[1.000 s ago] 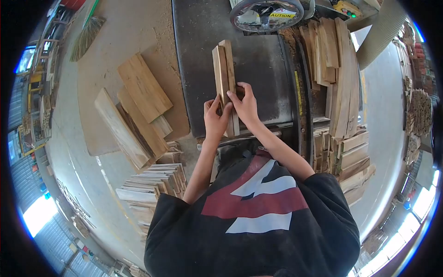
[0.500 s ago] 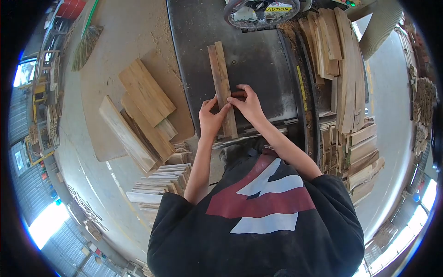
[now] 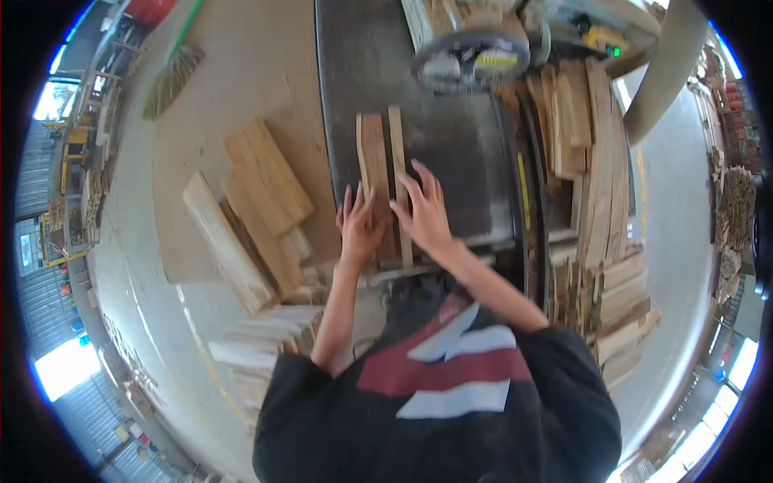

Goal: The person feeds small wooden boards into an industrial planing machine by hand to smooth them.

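Two narrow wooden strips lie lengthwise on the dark machine table (image 3: 475, 161), with a narrow gap between them. On the wider left strip (image 3: 374, 153), brown with a pale edge, rests my left hand (image 3: 361, 229), its fingers spread and pointing forward. My right hand (image 3: 427, 216) is at the thinner pale strip (image 3: 398, 137), fingers apart, thumb near the strip's left side. Neither hand is closed round a strip. The near part of the left strip is partly covered by my left hand.
A round guard or wheel (image 3: 471, 60) stands over the table's far part. Boards are stacked at the right (image 3: 600, 161). Loose boards (image 3: 270, 177) lie at the left, with more stacked pieces (image 3: 266, 334) nearer. A broom (image 3: 173, 80) is at the far left.
The strips, side by side and touching before, now lie apart. Both hands have let go of their pinch and spread their fingers. The whole view has shifted slightly.
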Motion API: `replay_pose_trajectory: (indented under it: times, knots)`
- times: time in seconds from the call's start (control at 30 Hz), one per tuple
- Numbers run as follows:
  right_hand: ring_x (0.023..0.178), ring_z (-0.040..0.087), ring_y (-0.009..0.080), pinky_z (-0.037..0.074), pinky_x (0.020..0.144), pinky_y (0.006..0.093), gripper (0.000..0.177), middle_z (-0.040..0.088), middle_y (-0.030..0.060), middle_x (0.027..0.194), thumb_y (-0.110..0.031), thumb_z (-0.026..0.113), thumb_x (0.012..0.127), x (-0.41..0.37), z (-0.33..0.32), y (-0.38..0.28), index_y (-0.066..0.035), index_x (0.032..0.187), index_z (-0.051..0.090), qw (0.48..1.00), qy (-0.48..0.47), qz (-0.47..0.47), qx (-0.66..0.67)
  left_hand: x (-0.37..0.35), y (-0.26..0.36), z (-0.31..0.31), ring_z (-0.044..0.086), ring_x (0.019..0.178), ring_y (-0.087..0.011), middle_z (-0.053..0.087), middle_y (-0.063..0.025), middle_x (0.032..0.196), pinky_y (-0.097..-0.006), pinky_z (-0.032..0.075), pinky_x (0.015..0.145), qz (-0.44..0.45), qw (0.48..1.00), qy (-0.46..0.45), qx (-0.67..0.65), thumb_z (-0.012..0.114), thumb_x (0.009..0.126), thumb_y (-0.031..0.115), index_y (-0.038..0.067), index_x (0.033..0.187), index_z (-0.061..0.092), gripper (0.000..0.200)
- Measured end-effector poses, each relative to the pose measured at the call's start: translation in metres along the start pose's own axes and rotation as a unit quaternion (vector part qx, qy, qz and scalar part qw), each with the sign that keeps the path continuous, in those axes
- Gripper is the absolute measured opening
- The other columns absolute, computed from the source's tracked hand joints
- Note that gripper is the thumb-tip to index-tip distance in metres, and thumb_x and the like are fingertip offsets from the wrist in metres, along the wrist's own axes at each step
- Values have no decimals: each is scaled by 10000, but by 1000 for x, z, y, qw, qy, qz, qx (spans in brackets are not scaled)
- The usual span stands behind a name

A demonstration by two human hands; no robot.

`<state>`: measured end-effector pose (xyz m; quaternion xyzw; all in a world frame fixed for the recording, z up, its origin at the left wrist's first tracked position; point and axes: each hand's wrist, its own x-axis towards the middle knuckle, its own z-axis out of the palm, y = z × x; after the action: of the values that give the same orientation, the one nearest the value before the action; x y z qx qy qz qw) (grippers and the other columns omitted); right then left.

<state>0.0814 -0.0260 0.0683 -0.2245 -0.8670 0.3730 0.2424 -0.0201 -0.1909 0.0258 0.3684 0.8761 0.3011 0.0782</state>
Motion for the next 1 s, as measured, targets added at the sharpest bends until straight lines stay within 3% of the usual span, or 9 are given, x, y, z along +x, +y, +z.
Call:
replay_pose_trajectory:
  times: [0.07,0.1,0.17,0.3,0.37,0.5,0.57,0.83,1.0]
  knots:
    - [1405,429,490,437,1146,516,518,413,274,1525,-75,690,943,-15,2,-1,-74,1436,532,998,-43,-29,32,-13,4,9,323,1558,-416,428,-189,1645,-588,243,1218,29,999,-33,10,796,869,335,162,1537,555,731]
    - [1425,412,493,413,1179,512,521,398,263,1541,-51,668,948,-12,5,11,-66,1446,515,997,-22,-27,72,7,8,18,323,1558,-416,428,-189,1645,-588,243,1218,62,998,3,9,796,869,335,162,1537,555,731]
    - [1435,399,498,392,1195,517,510,393,258,1552,-18,626,963,-18,2,23,-64,1455,497,995,10,28,93,-6,24,34,326,1553,-426,423,-228,1636,-616,221,1216,38,999,-33,15,760,887,283,150,1551,530,716]
    - [1445,381,512,394,1183,535,505,381,264,1565,12,594,970,-17,-35,41,-65,1457,485,991,82,88,49,-2,66,56,329,1551,-426,418,-254,1629,-634,227,1202,81,996,-28,17,746,912,353,92,1556,499,737]
    - [1454,369,512,397,1169,550,501,375,260,1577,26,583,970,-25,-49,62,-71,1453,489,964,145,78,-208,2,84,77,338,1546,-425,420,-267,1620,-626,237,1199,111,993,-33,18,729,929,375,68,1561,479,746]
    - [1432,417,497,408,1153,529,437,403,275,1565,-38,587,1018,-38,-80,69,-17,1441,482,981,191,38,-20,2,124,108,320,1550,-446,373,-310,1632,-627,230,1202,146,987,-59,10,657,983,330,47,1592,421,712]
    - [1399,467,486,415,1149,514,421,450,284,1528,-62,572,1042,-50,-93,73,13,1444,470,982,188,24,-29,9,142,130,321,1552,-439,349,-316,1642,-630,234,1202,149,987,-60,22,608,1008,300,42,1595,412,670]
    - [1344,526,478,446,1140,490,453,520,281,1465,-29,588,1021,-79,-103,94,21,1456,471,992,125,20,-18,100,182,170,271,1574,-414,344,-248,1667,-646,246,1202,-32,998,52,26,517,1064,264,131,1612,416,573]
    - [1261,563,508,496,1060,527,486,545,309,1403,-79,624,1006,-81,-96,96,36,1451,464,987,130,34,-88,149,178,171,272,1568,-415,342,-242,1666,-648,251,1198,-23,995,92,21,495,1068,265,122,1622,371,585]
